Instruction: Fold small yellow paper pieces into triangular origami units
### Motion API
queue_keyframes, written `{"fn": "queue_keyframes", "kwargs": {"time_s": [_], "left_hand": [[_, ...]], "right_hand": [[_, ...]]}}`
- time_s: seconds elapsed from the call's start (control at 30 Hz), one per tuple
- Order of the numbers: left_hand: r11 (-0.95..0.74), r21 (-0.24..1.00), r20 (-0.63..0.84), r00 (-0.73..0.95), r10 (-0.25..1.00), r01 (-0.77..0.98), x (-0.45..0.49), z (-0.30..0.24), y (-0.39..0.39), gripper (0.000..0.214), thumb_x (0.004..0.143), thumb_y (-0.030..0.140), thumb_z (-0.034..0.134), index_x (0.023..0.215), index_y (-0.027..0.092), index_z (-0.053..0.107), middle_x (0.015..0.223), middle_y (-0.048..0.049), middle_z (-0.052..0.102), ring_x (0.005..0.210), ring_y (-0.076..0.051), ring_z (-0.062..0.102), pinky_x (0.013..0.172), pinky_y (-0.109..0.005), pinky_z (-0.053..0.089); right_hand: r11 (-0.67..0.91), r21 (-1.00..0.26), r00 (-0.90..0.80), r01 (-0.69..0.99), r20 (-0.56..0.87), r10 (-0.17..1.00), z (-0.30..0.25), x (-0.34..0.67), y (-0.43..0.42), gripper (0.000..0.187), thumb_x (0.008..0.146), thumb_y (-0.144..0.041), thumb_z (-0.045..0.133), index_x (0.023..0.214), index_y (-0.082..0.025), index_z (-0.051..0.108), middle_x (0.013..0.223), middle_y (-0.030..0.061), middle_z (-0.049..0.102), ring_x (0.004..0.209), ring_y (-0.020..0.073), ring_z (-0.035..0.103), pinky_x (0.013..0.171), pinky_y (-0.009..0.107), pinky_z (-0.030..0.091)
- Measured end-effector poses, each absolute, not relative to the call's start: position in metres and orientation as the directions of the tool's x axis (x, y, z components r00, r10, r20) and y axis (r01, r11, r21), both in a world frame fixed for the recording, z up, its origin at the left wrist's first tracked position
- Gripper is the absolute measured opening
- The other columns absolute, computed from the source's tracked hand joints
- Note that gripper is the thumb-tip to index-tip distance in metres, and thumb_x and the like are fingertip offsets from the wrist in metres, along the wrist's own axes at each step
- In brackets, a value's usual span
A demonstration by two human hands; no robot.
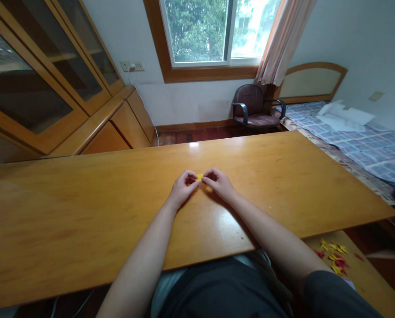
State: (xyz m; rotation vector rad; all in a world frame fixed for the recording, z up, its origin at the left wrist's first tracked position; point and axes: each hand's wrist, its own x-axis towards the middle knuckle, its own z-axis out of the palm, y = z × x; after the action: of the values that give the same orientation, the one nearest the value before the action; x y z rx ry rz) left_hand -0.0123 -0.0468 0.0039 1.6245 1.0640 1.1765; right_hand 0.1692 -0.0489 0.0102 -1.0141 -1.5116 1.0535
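A small yellow folded paper piece (199, 177) lies between my two hands near the middle of the wooden table (85, 198). My left hand (183, 187) pinches its left end with curled fingers. My right hand (218, 182) pinches its right end the same way. Both forearms rest on the tabletop and reach in from the near edge. Most of the paper is hidden by my fingertips.
Several small yellow and red folded paper pieces (334, 256) lie on a lower wooden surface at the right. A dark red office chair (255, 107) stands under the window. A bed (359, 139) runs along the right, and glass-door cabinets (48, 88) stand at the left.
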Motion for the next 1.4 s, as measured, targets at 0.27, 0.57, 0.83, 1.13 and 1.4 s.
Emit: {"fn": "queue_keyframes", "kwargs": {"time_s": [0.27, 0.57, 0.83, 1.13, 1.4], "left_hand": [[-0.257, 0.964, 0.235, 0.219, 0.947, 0.074, -0.011, 0.005, -0.048, 0.029, 0.077, 0.026, 0.071, 0.102, 0.021, 0.058, 0.080, 0.0016, 0.058, 0.076, -0.013, 0.059, 0.073, -0.025, 0.048], [-0.218, 0.976, 0.205, 0.303, 0.931, 0.010, -0.011, 0.009, -0.050, 0.041, 0.083, 0.026, 0.064, 0.121, 0.021, 0.050, 0.075, 0.0041, 0.056, 0.071, -0.013, 0.062, 0.073, -0.026, 0.048], [-0.208, 0.974, 0.172, 0.293, 0.940, 0.093, -0.012, 0.008, -0.049, 0.046, 0.080, 0.027, 0.068, 0.123, 0.022, 0.052, 0.070, 0.0058, 0.053, 0.068, -0.012, 0.060, 0.070, -0.024, 0.045], [-0.183, 0.982, 0.162, 0.269, 0.949, 0.054, -0.013, 0.005, -0.047, 0.048, 0.079, 0.027, 0.068, 0.124, 0.021, 0.052, 0.070, 0.0052, 0.055, 0.067, -0.012, 0.060, 0.068, -0.024, 0.045], [-0.228, 0.970, 0.197, 0.265, 0.944, 0.090, -0.013, 0.003, -0.045, 0.044, 0.081, 0.028, 0.068, 0.122, 0.021, 0.053, 0.071, 0.0051, 0.053, 0.068, -0.012, 0.059, 0.070, -0.024, 0.045]], "right_hand": [[0.258, -0.966, -0.154, 0.024, 0.251, 0.956, 0.006, 0.169, -0.048, 0.015, 0.078, -0.032, 0.068, 0.083, -0.019, 0.060, 0.076, 0.0001, 0.065, 0.070, 0.0147, 0.062, 0.070, 0.028, 0.049], [0.238, -0.971, -0.175, -0.003, 0.234, 0.956, 0.007, 0.169, -0.048, 0.019, 0.078, -0.035, 0.068, 0.083, -0.019, 0.059, 0.076, -0.0008, 0.065, 0.070, 0.0145, 0.061, 0.069, 0.028, 0.049], [0.235, -0.972, -0.206, 0.013, 0.227, 0.952, 0.008, 0.168, -0.049, 0.020, 0.078, -0.036, 0.069, 0.083, -0.019, 0.059, 0.074, -0.0010, 0.064, 0.068, 0.0142, 0.060, 0.067, 0.027, 0.048], [0.210, -0.973, -0.196, -0.090, 0.225, 0.955, 0.003, 0.169, -0.046, 0.018, 0.083, -0.036, 0.064, 0.087, -0.020, 0.059, 0.076, -0.0006, 0.065, 0.072, 0.0147, 0.063, 0.071, 0.029, 0.050], [0.183, -0.980, -0.202, -0.081, 0.196, 0.960, -0.003, 0.167, -0.042, 0.028, 0.074, -0.037, 0.073, 0.090, -0.021, 0.058, 0.082, -0.0006, 0.062, 0.075, 0.0139, 0.060, 0.073, 0.029, 0.050]]}}
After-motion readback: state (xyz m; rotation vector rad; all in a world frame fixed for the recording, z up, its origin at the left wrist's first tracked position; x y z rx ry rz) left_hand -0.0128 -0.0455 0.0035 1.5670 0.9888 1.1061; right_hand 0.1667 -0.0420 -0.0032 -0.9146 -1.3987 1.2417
